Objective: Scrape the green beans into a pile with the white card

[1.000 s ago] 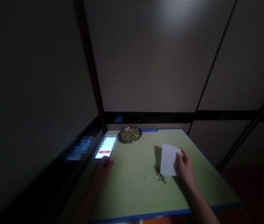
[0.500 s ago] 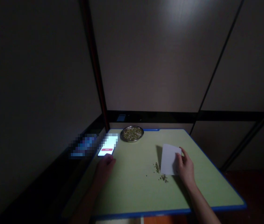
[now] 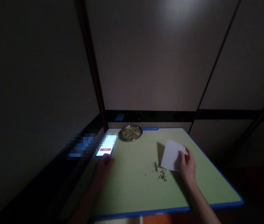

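Note:
My right hand (image 3: 188,165) grips a white card (image 3: 172,155) by its right edge, thumb in front and fingers behind. The card is tilted, its lower left corner close to a scatter of small greenish seeds (image 3: 162,175) on the table. My left hand (image 3: 104,166) rests at the table's left side with its fingers curled in and nothing visible in them. Just beyond it lies a lit phone (image 3: 105,150), close to the knuckles. A round metal dish (image 3: 122,137) holding many similar seeds stands at the far left of the table.
The pale green table (image 3: 132,193) has a blue rim and stands against dark-banded panels (image 3: 150,71). To the left, a glossy dark strip mirrors the phone. Below the front edge an orange surface (image 3: 164,219) shows. The room is dim.
My right hand has raised the card slightly and tilted it to the right, away from the seeds, showing more of them. My left hand stays by the phone. The view has shifted slightly.

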Tool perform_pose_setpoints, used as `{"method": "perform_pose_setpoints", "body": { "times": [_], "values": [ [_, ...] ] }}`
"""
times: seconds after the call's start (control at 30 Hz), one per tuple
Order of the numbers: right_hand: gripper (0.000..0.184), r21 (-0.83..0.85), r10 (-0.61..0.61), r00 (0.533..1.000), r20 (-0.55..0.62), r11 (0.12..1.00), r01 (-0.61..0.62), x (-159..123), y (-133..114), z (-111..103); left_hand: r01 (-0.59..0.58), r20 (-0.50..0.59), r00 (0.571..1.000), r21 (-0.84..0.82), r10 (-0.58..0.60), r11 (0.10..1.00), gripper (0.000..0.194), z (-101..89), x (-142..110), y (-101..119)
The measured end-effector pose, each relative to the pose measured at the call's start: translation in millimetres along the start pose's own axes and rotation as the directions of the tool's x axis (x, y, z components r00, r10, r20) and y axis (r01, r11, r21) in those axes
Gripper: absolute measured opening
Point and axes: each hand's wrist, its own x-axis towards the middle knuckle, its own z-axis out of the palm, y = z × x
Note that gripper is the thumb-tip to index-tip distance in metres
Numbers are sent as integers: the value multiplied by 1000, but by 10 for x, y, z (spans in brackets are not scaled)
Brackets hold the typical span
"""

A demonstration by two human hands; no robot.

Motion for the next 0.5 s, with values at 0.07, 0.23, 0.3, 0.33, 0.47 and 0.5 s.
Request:
{"method": "perform_pose_setpoints", "body": {
  "times": [0.07,0.23,0.3,0.33,0.47,0.5],
  "values": [
    [67,18,14,1000,16,1000,-14,-8,11,14,2,1,1000,4,-2,1000,20,0,3,-4],
    [66,30,-14,991,134,1000,10,-32,40,65,-13,-20,1000,12,13,1000,19,-3,-12,32],
    [66,2,-8,986,164,1000,8,-14,11,56,3,-13,1000,11,-3,1000,19,-3,-20,39],
    [66,-28,3,981,195,1000,3,1,-21,50,13,-9,1000,9,-13,1000,18,-2,-22,38],
    [59,-185,23,915,402,981,57,21,-280,142,33,3,999,-2,-33,999,17,3,-23,14],
    [56,-196,10,899,438,977,85,-3,-367,210,34,3,999,-7,-34,999,17,5,-21,8]
  ]
}}
